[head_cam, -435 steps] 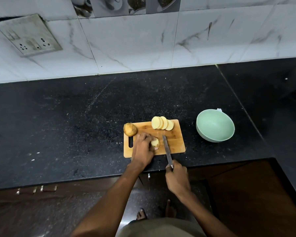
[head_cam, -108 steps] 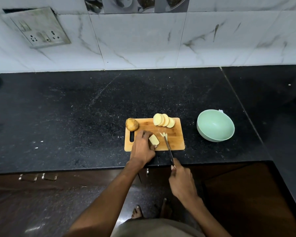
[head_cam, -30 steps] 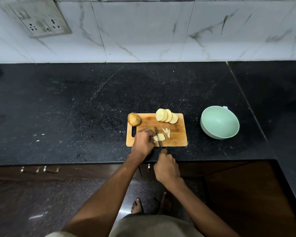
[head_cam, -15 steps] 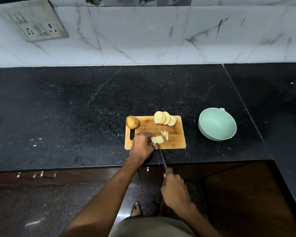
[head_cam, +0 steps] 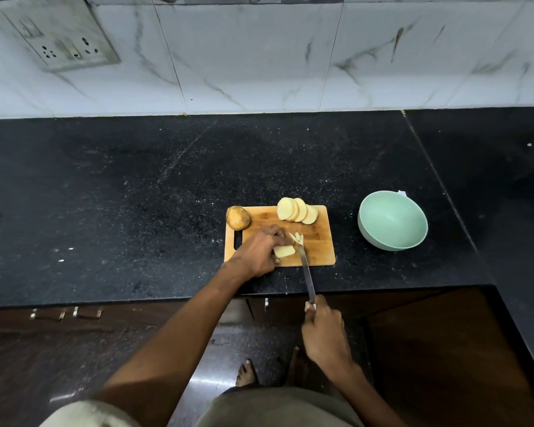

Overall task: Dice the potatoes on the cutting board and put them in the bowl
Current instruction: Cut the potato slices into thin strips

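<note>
A wooden cutting board lies on the black counter. At its far left corner sits a whole brown potato; a fan of round potato slices lies along its far edge. My left hand holds down a pale potato slice near the board's front. A few thin cut strips lie just beyond it. My right hand grips the knife by its handle, off the counter's edge; the blade tip rests against the slice's right side. The mint green bowl stands right of the board, with nothing visible inside.
The black stone counter runs wide to the left and behind the board. A marble-tiled wall with a switch plate stands behind. Dark cabinet fronts with metal handles lie below the counter edge. My bare feet show on the floor.
Over the last second my right hand drew back toward me, off the counter edge, pulling the knife along the slice. My left hand stayed on the slice. Earlier, a few strips were cut off.
</note>
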